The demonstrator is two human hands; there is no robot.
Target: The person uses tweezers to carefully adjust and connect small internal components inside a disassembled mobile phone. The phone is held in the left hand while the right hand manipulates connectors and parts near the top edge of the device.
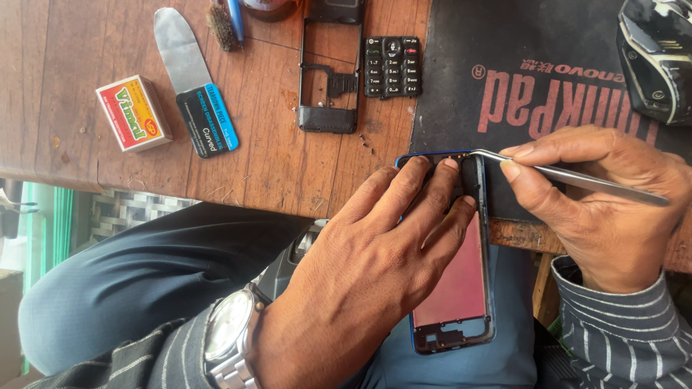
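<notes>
My left hand [367, 266] lies over an opened smartphone frame [461, 302] with a blue rim and a reddish inner panel, fingers pressing its upper end near the table edge. My right hand [598, 194] grips metal tweezers [577, 179], whose tip touches the top corner of the phone frame beside my left fingertips. A metal wristwatch [227, 328] is on my left wrist. Much of the phone is hidden under my left hand.
On the wooden table [274, 158] lie a black phone housing [329, 79], a black keypad [391, 66], a flat metal pry tool with a blue-black handle [194, 79], a small red and green box [134, 113], a brush [222, 27], a black mat [461, 94] and a dark mouse [656, 57].
</notes>
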